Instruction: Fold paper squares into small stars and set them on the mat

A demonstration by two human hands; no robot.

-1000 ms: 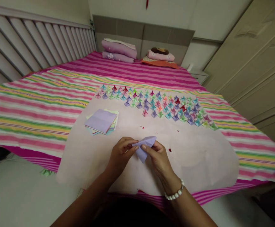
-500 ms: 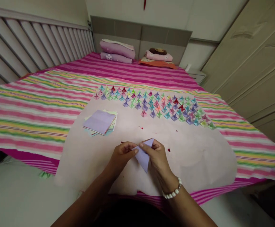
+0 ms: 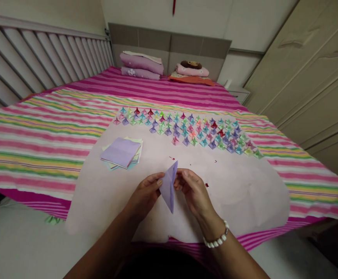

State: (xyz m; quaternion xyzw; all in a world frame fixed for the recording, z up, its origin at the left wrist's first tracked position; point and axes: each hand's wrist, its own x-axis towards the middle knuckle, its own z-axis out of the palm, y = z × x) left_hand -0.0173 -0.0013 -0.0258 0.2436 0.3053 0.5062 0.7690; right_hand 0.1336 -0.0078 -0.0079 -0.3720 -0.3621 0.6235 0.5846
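A folded sheet of light purple paper [image 3: 167, 188], now a triangle with its layers slightly parted along the right edge, is pinched at its left side between the thumb and fingers of my left hand [image 3: 148, 192]. My right hand [image 3: 194, 190] is just right of the paper, fingers bent and loosely apart, not gripping it; whether a fingertip touches the edge I cannot tell. Left of and beyond my hands lies a stack of square paper sheets [image 3: 120, 152], purple on top. Farther back, rows of small folded paper pieces [image 3: 192, 130] stand in many colours.
Everything papery rests on a pale board [image 3: 238, 190] over a striped bedspread [image 3: 35, 143]. Small red scraps [image 3: 207, 185] lie on the board. Folded bedding [image 3: 141, 66] sits by the headboard [image 3: 198, 48]. A slatted rail [image 3: 55, 54] runs along the left.
My right hand has let go of the purple paper and moved slightly right. The paper has turned more upright in my left hand, its right edge parting.
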